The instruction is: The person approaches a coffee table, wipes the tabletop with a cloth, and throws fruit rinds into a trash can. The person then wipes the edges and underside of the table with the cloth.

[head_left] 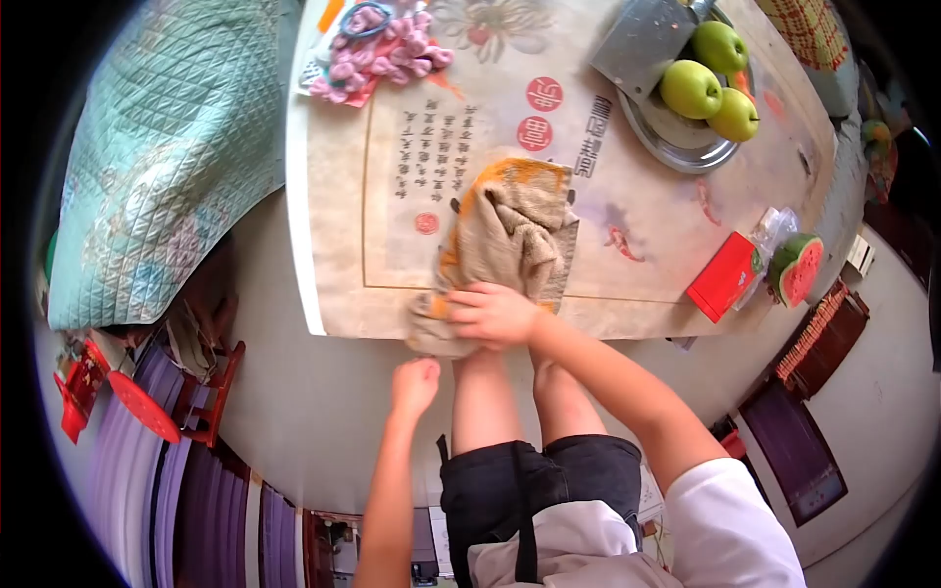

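Observation:
A beige towel with orange-yellow edges lies crumpled on the near part of the table, one bunched corner hanging over the front edge. My right hand presses on that bunched part, its fingers curled over the cloth. Just below the table edge is my left hand, closed in a fist close under the hanging corner. Nothing shows in the left hand, and a gap seems to separate it from the towel.
The table cover carries printed writing and fish. Pink hair ties lie at the far left. Green apples and a cleaver rest on a metal tray. At right are a red packet and cut watermelon.

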Demonstrator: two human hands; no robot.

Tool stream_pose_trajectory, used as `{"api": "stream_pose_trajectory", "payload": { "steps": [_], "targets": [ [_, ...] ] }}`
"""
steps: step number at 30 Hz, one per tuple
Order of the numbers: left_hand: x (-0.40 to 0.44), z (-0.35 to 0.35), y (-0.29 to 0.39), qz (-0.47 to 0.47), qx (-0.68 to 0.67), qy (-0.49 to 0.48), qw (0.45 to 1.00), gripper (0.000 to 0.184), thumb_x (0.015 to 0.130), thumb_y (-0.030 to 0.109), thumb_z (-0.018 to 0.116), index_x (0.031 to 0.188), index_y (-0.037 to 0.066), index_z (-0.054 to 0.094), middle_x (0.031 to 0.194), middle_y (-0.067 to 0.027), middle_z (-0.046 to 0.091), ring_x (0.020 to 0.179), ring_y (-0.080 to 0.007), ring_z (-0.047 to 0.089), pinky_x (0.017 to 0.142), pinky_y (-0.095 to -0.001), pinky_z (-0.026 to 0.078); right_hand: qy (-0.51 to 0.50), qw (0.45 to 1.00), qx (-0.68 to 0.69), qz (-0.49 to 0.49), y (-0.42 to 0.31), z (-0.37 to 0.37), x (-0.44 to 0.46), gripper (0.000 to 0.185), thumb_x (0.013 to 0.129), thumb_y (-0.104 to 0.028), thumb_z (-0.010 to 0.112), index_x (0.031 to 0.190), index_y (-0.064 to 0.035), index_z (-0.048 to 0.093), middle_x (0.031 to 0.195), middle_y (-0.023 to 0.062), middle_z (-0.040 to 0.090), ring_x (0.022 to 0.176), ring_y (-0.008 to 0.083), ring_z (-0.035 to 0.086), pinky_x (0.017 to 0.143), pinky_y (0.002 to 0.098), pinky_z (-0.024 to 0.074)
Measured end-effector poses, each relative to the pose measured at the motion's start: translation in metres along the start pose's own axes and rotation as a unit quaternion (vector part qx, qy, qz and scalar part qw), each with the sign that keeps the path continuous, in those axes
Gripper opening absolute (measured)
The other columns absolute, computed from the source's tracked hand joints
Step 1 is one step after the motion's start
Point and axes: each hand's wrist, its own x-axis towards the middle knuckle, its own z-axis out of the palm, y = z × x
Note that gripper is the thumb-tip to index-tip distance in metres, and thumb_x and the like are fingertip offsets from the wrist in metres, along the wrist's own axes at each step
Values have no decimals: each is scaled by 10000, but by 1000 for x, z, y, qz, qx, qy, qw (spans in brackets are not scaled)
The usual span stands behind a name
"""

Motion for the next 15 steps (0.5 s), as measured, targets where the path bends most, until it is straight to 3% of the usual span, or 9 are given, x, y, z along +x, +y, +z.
{"api": "stream_pose_trajectory", "payload": {
  "steps": [3, 5, 7, 9, 11, 12, 14, 15],
  "targets": [
    [-3, -1, -5, 36, 4, 62, 997, 106, 792, 59, 464, 768, 53, 567, 726, -137, 582, 646, -283, 565, 612, -374, 446, -6, 998, 17, 62, 6, -12, -93, 337, 566, -244, 655, 896, -173, 662, 1101, -32, 575, 1216, 218, 470, 935, 376, 428],
    [0, -11, 9, -31, -20, 84, 996, 108, 816, 100, 481, 793, 54, 576, 799, -157, 606, 741, -350, 584, 656, -421, 461, -76, 992, 17, 95, 11, -40, -139, 353, 521, -233, 683, 868, -170, 668, 1089, -41, 578, 1222, 194, 467, 932, 354, 424],
    [4, -11, 18, -17, -24, 97, 995, 114, 818, 96, 470, 793, 53, 573, 788, -151, 601, 736, -333, 586, 649, -405, 460, -111, 987, -43, 112, 19, -60, -184, 339, 509, -238, 687, 843, -184, 669, 1070, -51, 581, 1203, 155, 481, 895, 332, 424],
    [9, -6, 22, 0, -37, 110, 993, 120, 820, 91, 459, 792, 52, 569, 776, -145, 597, 732, -316, 588, 641, -389, 460, -170, 965, -54, 193, 21, -89, -206, 151, 549, -210, 625, 693, -170, 644, 862, -54, 579, 967, 145, 571, 786, 318, 434],
    [14, -2, 31, 21, -85, 101, 991, 138, 833, 85, 435, 801, 52, 565, 752, -127, 598, 691, -261, 593, 626, -354, 458, -171, 945, -96, 263, 30, -109, -224, 110, 541, -184, 613, 646, -154, 626, 786, -38, 565, 895, 149, 568, 777, 321, 435],
    [13, -2, 38, 28, -81, 99, 991, 138, 833, 85, 435, 801, 52, 565, 752, -127, 598, 691, -261, 593, 626, -354, 458, -127, 948, -123, 264, 36, -116, -227, 105, 539, -178, 610, 639, -147, 617, 789, -27, 574, 888, 157, 570, 776, 321, 436],
    [9, -9, 64, -42, -109, 43, 992, 139, 861, 54, 433, 786, 54, 550, 661, -24, 545, 636, -94, 511, 588, -249, 420, -27, 952, -162, 258, 36, -147, -204, 149, 530, -146, 611, 677, -125, 600, 838, 3, 602, 878, 191, 575, 785, 329, 438],
    [9, -8, 67, -38, -103, 43, 993, 139, 861, 54, 433, 786, 54, 550, 661, -24, 545, 636, -94, 511, 588, -249, 420, 45, 949, -199, 239, 38, -152, -189, 213, 525, -122, 616, 736, -112, 590, 893, 20, 621, 929, 218, 582, 803, 340, 442]
  ]
}}
